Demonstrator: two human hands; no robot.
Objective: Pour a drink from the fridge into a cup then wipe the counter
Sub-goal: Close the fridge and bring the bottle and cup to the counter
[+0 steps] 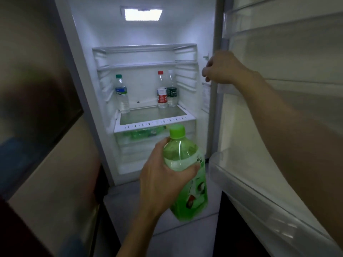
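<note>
Green tea bottle (187,175), capped, hangs outside the open fridge (148,89), left hand (163,173) fingers wrapped round its shoulder, while right hand (222,68) grips the door edge (216,93); best swing it shut gently.

Glass shelf (154,115) open mid, water bottles (121,93) at L & R edges

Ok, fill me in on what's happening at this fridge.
A person stands at the open fridge. The left hand grips a large green drink bottle with its green cap on, held out in front of the shelves. The right hand rests on the edge of the open door. Three small bottles stand on the glass shelf, and more green bottles lie in the drawer below. No cup is in view.
</note>
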